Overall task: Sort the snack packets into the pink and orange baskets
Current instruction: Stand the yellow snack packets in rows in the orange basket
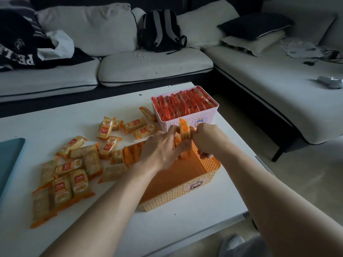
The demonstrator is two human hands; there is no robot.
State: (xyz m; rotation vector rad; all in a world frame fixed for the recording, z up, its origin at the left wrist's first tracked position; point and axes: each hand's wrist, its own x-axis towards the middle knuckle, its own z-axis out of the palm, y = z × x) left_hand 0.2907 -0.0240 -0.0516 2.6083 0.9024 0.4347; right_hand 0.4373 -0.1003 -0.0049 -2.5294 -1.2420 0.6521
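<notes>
While both hands are meeting over the far end of the orange basket [178, 194], the left hand [163, 148] and right hand [206, 140] are gripping one upright bundle of orange packets [184, 129] between them, fingers of each curling round it. One short row of packets [132, 154] is standing on edge inside that basket's far left corner. One pink basket [209, 115] is sitting just behind, holding tightly packed red packets [183, 104], too dense to count. Roughly sixteen loose packets [79, 180] are lying on the white tabletop [185, 229] to the left; overlaps are blurring the tally.
</notes>
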